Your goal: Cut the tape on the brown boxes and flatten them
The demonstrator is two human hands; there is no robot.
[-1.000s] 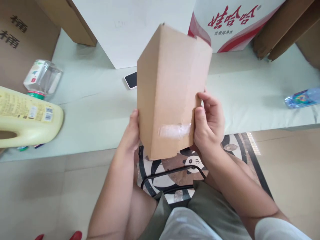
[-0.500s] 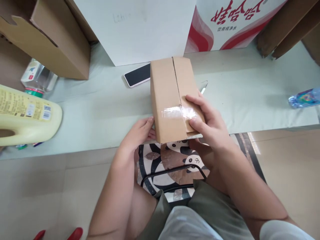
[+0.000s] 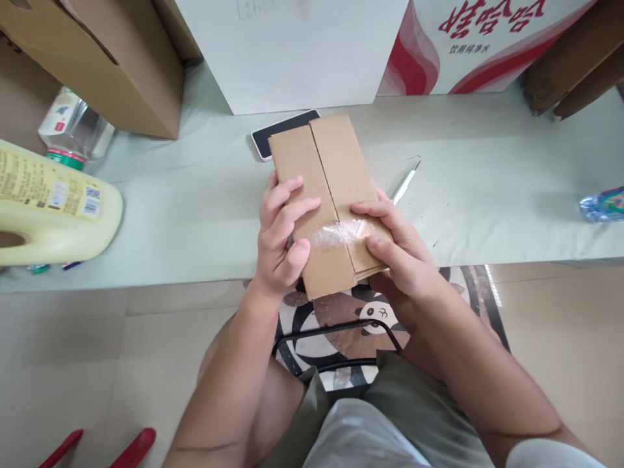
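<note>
A small brown cardboard box (image 3: 336, 169) is held between both hands over the table's front edge, its seamed face turned up. Clear tape (image 3: 341, 234) crosses the seam near the lower end. My left hand (image 3: 283, 234) grips the left side, with fingertips and thumb on the upper face. On the right side my right hand (image 3: 402, 244) has its thumb and forefinger on the top, while its other fingers are hidden. Partly behind the box lies a phone (image 3: 283, 130) with a dark screen. A thin white pen-like tool (image 3: 405, 184) rests just right of the box.
Large white cartons (image 3: 302, 58) stand along the back of the pale table (image 3: 492, 175). At the left are an open cardboard box (image 3: 146, 78), a clear plastic bottle (image 3: 78, 127) and a big yellow jug (image 3: 58, 201). A small water bottle (image 3: 604, 205) lies far right.
My left hand has come up from beside the box to wrap its left side and upper face. The box has tilted and shifted left, showing more of the pen-like tool.
</note>
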